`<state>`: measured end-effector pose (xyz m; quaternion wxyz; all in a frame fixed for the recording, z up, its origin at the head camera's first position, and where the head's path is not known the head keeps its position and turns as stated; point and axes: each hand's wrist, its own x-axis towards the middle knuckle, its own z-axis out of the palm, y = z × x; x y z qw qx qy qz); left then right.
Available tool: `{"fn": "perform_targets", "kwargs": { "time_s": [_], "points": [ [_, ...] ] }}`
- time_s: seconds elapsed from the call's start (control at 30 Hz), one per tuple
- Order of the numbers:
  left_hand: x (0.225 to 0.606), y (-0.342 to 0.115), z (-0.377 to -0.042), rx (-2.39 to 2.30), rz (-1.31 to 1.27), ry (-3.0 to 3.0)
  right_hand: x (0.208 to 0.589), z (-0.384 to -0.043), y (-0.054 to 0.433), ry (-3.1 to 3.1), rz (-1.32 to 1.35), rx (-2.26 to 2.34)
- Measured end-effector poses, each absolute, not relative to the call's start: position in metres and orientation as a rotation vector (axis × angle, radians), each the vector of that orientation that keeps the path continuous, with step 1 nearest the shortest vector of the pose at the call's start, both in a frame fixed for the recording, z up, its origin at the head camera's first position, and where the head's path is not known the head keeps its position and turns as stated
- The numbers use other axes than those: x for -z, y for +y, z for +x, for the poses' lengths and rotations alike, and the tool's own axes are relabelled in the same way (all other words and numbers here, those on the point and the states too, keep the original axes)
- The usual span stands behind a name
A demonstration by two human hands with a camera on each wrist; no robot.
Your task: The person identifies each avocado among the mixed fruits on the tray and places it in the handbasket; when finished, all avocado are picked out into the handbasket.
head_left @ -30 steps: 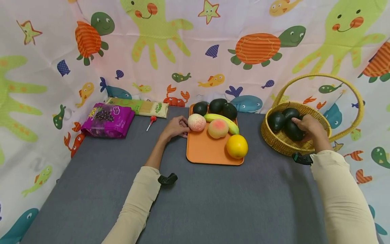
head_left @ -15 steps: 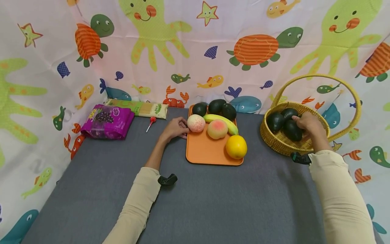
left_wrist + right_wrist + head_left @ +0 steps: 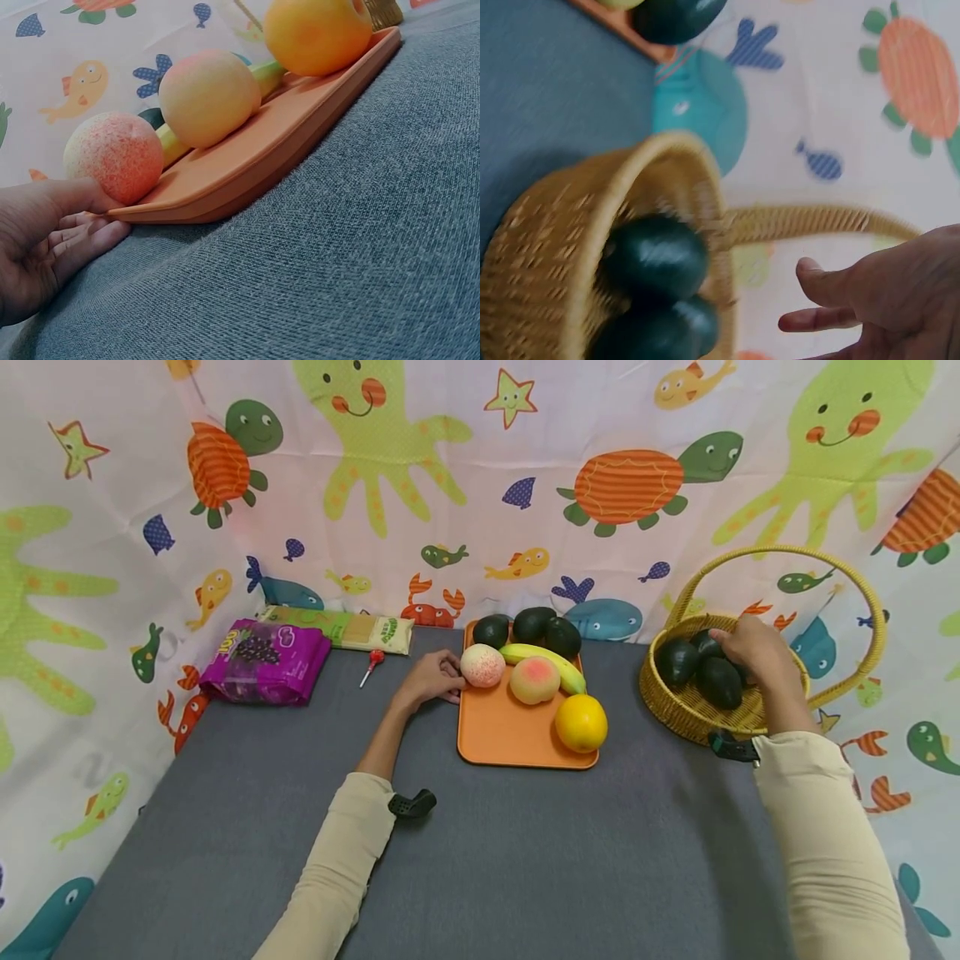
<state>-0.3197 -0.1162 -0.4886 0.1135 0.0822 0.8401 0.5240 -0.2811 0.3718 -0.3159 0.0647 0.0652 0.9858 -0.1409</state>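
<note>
In the head view my left hand [image 3: 431,677] is at the left edge of an orange tray [image 3: 502,739]. The left wrist view shows the thumb over the tray's rim [image 3: 217,202] and fingers under it, pinching it. On the tray lie a speckled peach [image 3: 482,666] close to the thumb, another peach [image 3: 535,680], an orange [image 3: 581,723], a banana [image 3: 567,675] and several avocados [image 3: 491,632]. My right hand [image 3: 761,656] is over the wicker basket [image 3: 675,714], above dark avocados [image 3: 718,683]. In the right wrist view its fingers [image 3: 829,285] are extended, apart from the avocados.
At the back left lie a purple grape-print package [image 3: 266,662], a long green-and-tan packet [image 3: 360,628] and a red lollipop [image 3: 377,655]. The basket's tall handle [image 3: 873,610] arches up on the right. A sea-animal curtain [image 3: 480,468] stands behind the grey table [image 3: 555,860].
My right hand has let go of the avocado inside the basket and lifted slightly up and away from it. The left hand stays on the tray's edge.
</note>
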Motion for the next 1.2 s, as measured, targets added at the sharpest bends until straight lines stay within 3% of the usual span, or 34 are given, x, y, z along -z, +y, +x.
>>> {"fn": "perform_targets", "kwargs": {
  "time_s": [0.57,0.87,1.2],
  "points": [
    [0.486,-0.116,-0.321,-1.545,0.238,2.427,0.276,-0.313,0.254,2.921,-0.112,0.510],
    [0.490,-0.115,-0.320,-1.542,0.243,2.431,0.308,-0.354,0.217,2.801,-0.282,0.576],
    [0.489,-0.116,-0.320,-1.613,0.239,2.385,0.347,-0.376,0.200,2.800,-0.530,0.566]
  ]
}}
